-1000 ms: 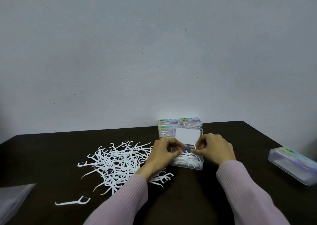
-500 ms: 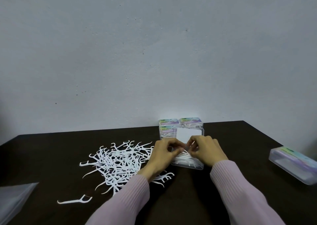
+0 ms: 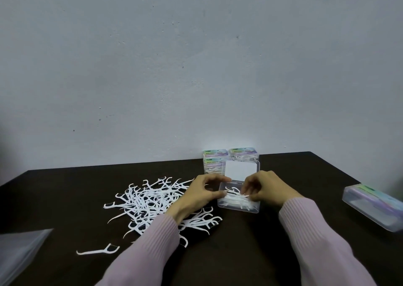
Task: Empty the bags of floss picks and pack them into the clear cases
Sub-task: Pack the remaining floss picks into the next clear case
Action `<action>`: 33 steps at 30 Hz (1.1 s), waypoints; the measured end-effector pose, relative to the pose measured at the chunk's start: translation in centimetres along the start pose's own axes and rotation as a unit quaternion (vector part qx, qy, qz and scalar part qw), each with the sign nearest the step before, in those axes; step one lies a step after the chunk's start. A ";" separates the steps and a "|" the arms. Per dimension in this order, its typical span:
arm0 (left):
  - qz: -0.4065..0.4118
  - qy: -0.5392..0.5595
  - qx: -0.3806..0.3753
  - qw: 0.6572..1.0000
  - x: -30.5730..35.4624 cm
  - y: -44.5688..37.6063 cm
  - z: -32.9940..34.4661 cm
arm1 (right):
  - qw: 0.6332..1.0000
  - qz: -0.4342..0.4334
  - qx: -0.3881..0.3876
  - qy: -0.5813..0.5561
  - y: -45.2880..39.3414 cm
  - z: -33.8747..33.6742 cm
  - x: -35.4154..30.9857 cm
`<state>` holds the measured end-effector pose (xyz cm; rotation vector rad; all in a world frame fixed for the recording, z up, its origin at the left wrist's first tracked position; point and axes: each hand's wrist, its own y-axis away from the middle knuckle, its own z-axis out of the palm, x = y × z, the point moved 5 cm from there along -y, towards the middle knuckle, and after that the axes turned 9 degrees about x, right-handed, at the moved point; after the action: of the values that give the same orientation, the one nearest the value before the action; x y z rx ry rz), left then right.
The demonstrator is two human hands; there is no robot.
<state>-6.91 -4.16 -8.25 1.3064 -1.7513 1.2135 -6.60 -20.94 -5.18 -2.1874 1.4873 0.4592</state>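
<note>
An open clear case [image 3: 238,208] stands mid-table with its lid [image 3: 241,169] tipped up at the back and white floss picks inside. My left hand [image 3: 201,195] grips the case's left wall between thumb and fingers. My right hand [image 3: 267,188] hangs over the case's right half, fingers curled down, pinching floss picks [image 3: 238,198] inside it. A loose pile of white floss picks [image 3: 150,203] lies left of the case. One stray pick [image 3: 98,251] lies near the front left.
Three closed, labelled cases [image 3: 242,155] are stacked against the wall behind the open one. Another closed clear case [image 3: 375,206] lies at the right table edge. An empty clear bag [image 3: 20,253] lies at the front left corner of the dark table [image 3: 239,253].
My right hand has moved left and down from the case's right edge into the case, onto the picks. The left hand stays on the left wall.
</note>
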 end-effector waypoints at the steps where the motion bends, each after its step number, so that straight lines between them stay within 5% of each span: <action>1: 0.002 -0.002 0.003 1.000 0.0 0.0 0.2 | 1.000 -0.007 0.008 -0.007 0.0 -0.2 -0.1; 12: 0.012 0.029 0.079 0.996 0.6 0.2 -0.2 | 0.997 -0.043 0.066 -0.026 -0.1 0.4 -0.6; 17: 0.057 -0.068 0.062 0.994 2.3 2.0 -2.4 | 0.987 -0.091 0.122 -0.044 0.2 0.2 -2.4; 21: 0.098 -0.113 0.039 0.988 3.9 4.0 -4.3 | 0.984 -0.170 0.030 -0.046 1.2 1.6 -6.5; 25: 0.092 -0.165 0.026 0.982 3.5 6.2 -7.1 | 0.964 -0.215 -0.051 0.150 1.8 4.7 -8.5; 33: -0.024 -0.256 -0.026 0.966 -0.1 9.0 -12.7 | 0.950 -0.244 -0.041 0.190 2.1 6.1 -9.2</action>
<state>-15.93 8.38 -6.29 1.7278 -2.0676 0.8385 -11.99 -11.10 -6.01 -2.7062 1.0359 -0.0744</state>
